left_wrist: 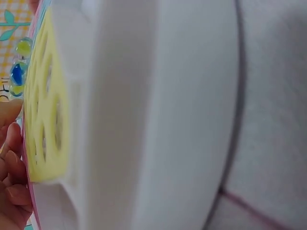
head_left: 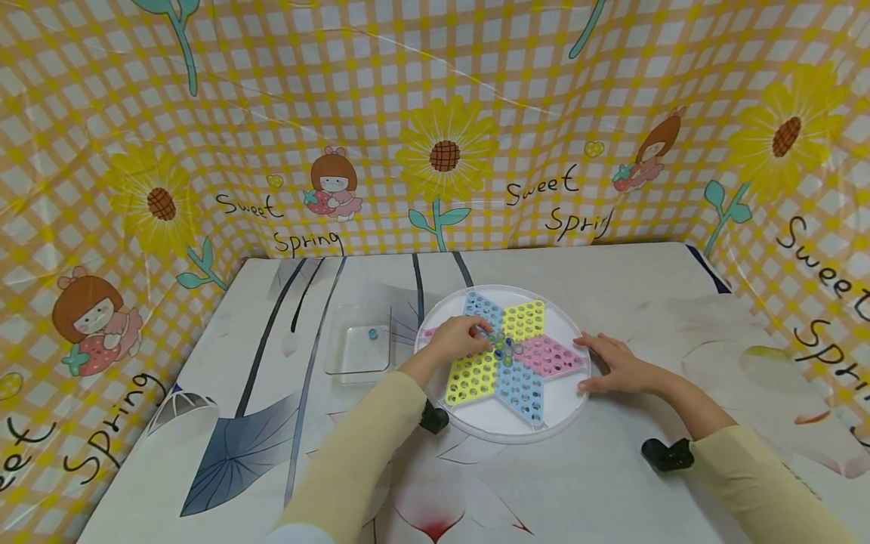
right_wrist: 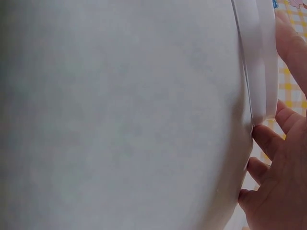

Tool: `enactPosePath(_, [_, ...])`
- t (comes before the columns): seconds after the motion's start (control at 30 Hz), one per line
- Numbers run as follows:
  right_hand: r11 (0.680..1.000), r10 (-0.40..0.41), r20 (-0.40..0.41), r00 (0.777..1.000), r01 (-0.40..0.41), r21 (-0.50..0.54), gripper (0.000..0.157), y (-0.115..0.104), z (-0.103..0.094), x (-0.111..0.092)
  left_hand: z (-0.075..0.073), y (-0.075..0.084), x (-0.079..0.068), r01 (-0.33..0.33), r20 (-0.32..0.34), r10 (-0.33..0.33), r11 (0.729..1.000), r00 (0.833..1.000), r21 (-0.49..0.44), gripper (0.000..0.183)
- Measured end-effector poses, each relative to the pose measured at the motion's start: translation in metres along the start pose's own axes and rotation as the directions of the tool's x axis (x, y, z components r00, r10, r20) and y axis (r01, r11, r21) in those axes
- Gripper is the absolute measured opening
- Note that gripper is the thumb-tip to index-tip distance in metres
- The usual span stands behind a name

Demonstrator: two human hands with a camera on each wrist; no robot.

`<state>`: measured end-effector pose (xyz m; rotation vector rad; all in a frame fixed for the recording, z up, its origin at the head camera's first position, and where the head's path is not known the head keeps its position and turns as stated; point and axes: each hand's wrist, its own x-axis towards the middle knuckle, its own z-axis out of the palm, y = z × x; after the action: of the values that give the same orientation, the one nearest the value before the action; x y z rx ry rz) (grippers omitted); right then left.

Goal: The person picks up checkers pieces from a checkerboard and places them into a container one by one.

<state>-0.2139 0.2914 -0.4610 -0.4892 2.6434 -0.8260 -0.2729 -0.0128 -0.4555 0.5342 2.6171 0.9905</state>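
The left hand (head_left: 459,338) curls beside marbles (head_left: 508,352), its hold unclear, at the centre of a round game board (head_left: 567,394) on a desk (head_left: 578,499); the spread right hand (head_left: 621,366) touches the rim (head_left: 506,438).

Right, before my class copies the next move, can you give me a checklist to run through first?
1. Round white plastic board with a coloured star lying flat: ok.
2. Bare right hand at the board's rim: ok, touching it.
3. Small, clear glass marbles with coloured swirls grouped near the star's centre: ok.
4. Clear, four-sided plastic box emptied: not ok, one bluish glass marble lies inside.
5. Bare left hand free of marbles: cannot tell, its grip is hidden.
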Motion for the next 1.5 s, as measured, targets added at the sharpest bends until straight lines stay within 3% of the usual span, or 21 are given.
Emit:
enactPosePath(0.3, [1.0, -0.009, -0.01, 1.0, 0.009, -0.004, 0.085, 0.003, 0.001, 0.001, 0.003, 0.001, 0.003, 0.019, -0.025, -0.017, 0.996, 1.0, 0.087, 0.024])
enactPosePath(0.67, [1.0, -0.021, -0.01, 1.0, 0.021, 0.005, 0.084, 0.003, 0.002, 0.0, 0.003, 0.002, -0.001, 0.013, -0.043, -0.009, 0.994, 0.999, 0.111, 0.02])
enactPosePath(0.93, [0.999, -0.033, -0.008, 0.999, 0.033, 0.0, 0.084, 0.002, 0.002, 0.001, 0.003, -0.003, -0.003, -0.021, -0.062, 0.024, 0.999, 0.998, 0.05, 0.022])
enactPosePath(1.23, [1.0, -0.027, -0.005, 1.0, 0.027, 0.014, 0.084, 0.001, 0.001, 0.002, -0.002, -0.004, -0.006, -0.077, -0.073, 0.066, 0.982, 0.995, -0.173, 0.023])
enactPosePath(1.5, [1.0, -0.013, -0.01, 1.0, 0.013, 0.003, 0.084, 0.001, 0.002, 0.003, -0.009, 0.0, -0.006, -0.099, -0.083, 0.089, 0.987, 0.993, -0.129, 0.021])
